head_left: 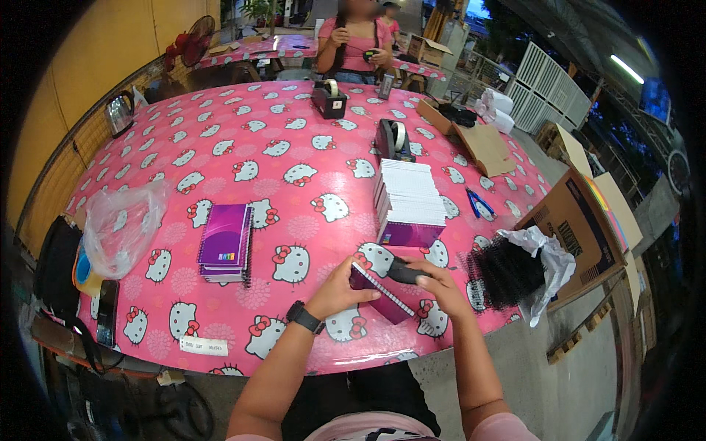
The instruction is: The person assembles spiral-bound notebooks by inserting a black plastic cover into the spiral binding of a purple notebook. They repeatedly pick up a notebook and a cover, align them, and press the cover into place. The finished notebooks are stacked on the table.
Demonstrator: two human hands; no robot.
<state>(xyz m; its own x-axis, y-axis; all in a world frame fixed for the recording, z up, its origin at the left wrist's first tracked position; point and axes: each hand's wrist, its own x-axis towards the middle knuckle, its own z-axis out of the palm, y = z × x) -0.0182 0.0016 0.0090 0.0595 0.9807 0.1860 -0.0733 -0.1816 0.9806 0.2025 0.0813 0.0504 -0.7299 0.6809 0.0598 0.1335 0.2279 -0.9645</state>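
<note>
My left hand (337,292), wearing a black watch, grips a thin purple notebook block (384,300) standing tilted on its edge, its row of notched white page edges facing up. In my right hand (441,285) is a small dark rounded block (403,271), held close above the notebook's far side; its exact kind cannot be made out. Just beyond my hands stands a tall row of white-edged purple notebook blocks (412,200). To the left lies a short stack of purple notebooks (223,237) with black spiral coils along one side.
Black spiral coils (504,273) lie at right beside crumpled white paper (548,264) and a cardboard box (573,228). Blue pliers (479,203) and tape dispensers (396,140) stand farther off. A plastic bag (125,224) and phone (107,312) are left. A person (357,44) works opposite.
</note>
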